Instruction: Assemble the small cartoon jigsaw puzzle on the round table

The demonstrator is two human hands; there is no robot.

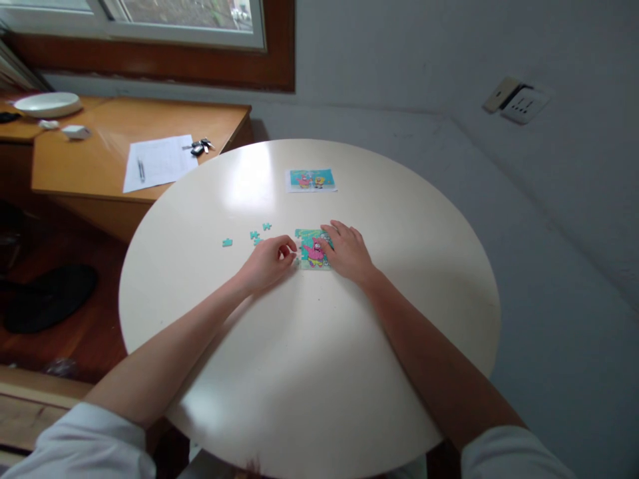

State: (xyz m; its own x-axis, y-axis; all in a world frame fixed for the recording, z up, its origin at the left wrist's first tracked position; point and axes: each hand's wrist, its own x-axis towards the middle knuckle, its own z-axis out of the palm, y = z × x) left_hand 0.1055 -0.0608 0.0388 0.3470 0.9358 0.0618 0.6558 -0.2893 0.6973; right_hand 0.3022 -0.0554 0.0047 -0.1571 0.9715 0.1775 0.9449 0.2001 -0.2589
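White table [319, 372], puzzle [311, 255] midway between its side edges

Your right hand [348, 253] lies spread on it; your left hand [272, 258] curls narrowly just beside, contents unclear. Loose pieces [255, 235] lie leftward, a picture [311, 179] near the far edge.

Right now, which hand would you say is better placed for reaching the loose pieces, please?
Probably the left hand: it is nearer the loose pieces, while the right hand rests on the puzzle.
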